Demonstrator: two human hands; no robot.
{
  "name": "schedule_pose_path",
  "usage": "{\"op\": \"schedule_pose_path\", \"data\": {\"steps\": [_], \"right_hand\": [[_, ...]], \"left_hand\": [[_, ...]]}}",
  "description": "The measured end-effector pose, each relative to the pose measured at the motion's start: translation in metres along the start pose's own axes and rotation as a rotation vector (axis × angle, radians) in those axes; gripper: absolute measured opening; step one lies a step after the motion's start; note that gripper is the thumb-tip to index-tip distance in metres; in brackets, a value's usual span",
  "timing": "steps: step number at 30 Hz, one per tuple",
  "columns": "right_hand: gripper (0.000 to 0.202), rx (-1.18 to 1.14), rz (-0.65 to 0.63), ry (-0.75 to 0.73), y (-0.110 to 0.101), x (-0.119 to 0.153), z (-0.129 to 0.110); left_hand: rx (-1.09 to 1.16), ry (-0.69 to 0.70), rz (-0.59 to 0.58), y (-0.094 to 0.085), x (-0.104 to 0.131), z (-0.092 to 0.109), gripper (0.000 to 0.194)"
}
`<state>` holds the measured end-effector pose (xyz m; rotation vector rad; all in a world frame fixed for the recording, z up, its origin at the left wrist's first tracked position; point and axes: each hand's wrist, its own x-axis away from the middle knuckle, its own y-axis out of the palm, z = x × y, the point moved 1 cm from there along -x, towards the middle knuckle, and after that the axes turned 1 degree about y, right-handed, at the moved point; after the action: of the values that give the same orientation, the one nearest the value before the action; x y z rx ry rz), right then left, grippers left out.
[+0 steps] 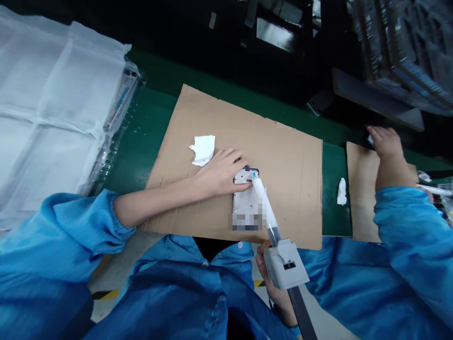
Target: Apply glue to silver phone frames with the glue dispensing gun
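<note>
My left hand [221,171] lies flat on the cardboard sheet [290,156], its fingers pressing the top left edge of a grey phone frame [245,198]. My right hand [274,283], mostly hidden, grips a syringe-style dispenser [279,245] with a white block body and a clear barrel. The dispenser's tip touches the top edge of the frame by a small blue spot. A crumpled white wipe [203,148] sits just beyond my left hand.
A co-worker's hand [387,151] and blue sleeve [414,236] work at a second cardboard sheet [361,189] on the right. A small white wipe [341,191] lies on the green belt [141,137]. White cloth [46,104] covers stacked trays at left.
</note>
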<state>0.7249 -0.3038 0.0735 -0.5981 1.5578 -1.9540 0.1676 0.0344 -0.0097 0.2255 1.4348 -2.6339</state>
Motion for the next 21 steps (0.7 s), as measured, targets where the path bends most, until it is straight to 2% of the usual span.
{"op": "schedule_pose_path", "data": {"steps": [2,5,8,11,13,16,19,21], "right_hand": [[0.038,-0.079,-0.049,-0.030,-0.007,-0.012,-0.031],[0.038,-0.258,-0.114,-0.163,-0.014,-0.033,-0.100],[0.037,-0.423,-0.123,-0.274,-0.021,-0.052,-0.167],[0.032,-0.553,-0.125,-0.266,-0.030,-0.059,-0.205],[0.030,-0.602,-0.133,-0.189,-0.039,-0.058,-0.212],[0.032,-0.644,-0.149,-0.079,-0.057,-0.054,-0.201],[0.025,-0.599,-0.168,-0.082,-0.076,-0.037,-0.167],[0.023,-0.461,-0.126,-0.132,-0.085,-0.006,-0.129]], "left_hand": [[0.002,-0.004,-0.011,-0.001,0.000,0.001,0.045],[0.007,-0.009,-0.020,-0.002,0.000,0.002,0.045],[0.009,-0.005,-0.013,-0.002,0.000,0.001,0.045],[0.008,0.003,-0.001,0.000,0.000,0.000,0.045],[0.009,0.006,0.006,0.000,0.001,0.000,0.045],[0.011,0.008,0.007,0.001,0.000,0.000,0.046],[0.007,0.005,-0.002,0.001,0.000,0.000,0.047],[0.005,0.000,-0.009,0.000,0.000,0.000,0.048]]}}
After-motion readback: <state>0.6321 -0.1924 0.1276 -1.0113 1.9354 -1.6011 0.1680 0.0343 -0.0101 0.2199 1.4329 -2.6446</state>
